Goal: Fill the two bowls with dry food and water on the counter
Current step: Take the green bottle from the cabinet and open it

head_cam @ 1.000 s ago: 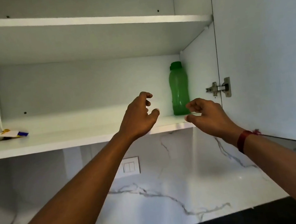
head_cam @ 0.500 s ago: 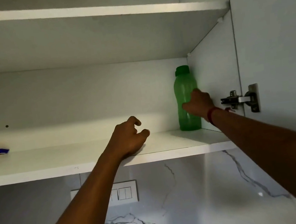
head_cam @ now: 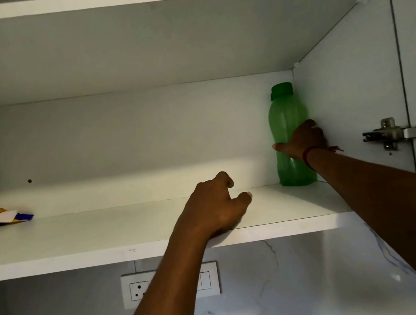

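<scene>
The right hand [head_cam: 302, 142] clasps the green bottle [head_cam: 286, 120] at its waist, base below on the shelf [head_cam: 79, 235]. Left of that grip the left hand [head_cam: 216, 209] rests, loosely curled, seemingly empty.

Left grip [head_cam: 215, 204] loosely curled, palm down, right grip [head_cam: 302, 142] stretched up, wrapped round green bottle [head_cam: 286, 115]

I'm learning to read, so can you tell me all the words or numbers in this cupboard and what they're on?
No text here can be read.
Green bottle: plain, no label showing; the right hand grips its middle.
Packet at the left end of the shelf: yellow and blue print, too blurred to read.
Socket plate and hinge: no readable markings.
</scene>
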